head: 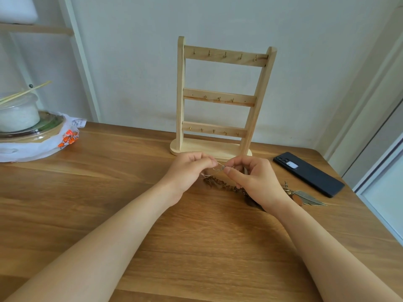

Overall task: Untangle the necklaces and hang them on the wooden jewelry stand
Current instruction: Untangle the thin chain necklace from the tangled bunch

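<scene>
The task is at an early stage. The stand (220,99) is upright at the back of the counter (130,214). All 3 of its rails show only bare hooks, so no necklace has been hung yet.

The work in hand is the untangling. The left grip (189,171) and the right grip (255,182) are held close together just in front of the stand's base. Each is clenched on a pale thin strand (219,167), pinched between thumb and fingertips, and a small knot or loop seems to sit between them. Below the hands a brown chain (220,185) lies on the counter and runs under the right grip. The pale strand seems to run down into the brown chain at its left end, so I judge the 2 are not yet separated. A feather pendant (309,197) lies beside the right wrist, near a phone (307,173). Its link to the tangle is hidden by the hand, and so is the number of necklaces in the bundle.

What remains is to free the knot, part each necklace from the others and hang every one on a hook. By that count, nearly all of the task is ahead.
</scene>
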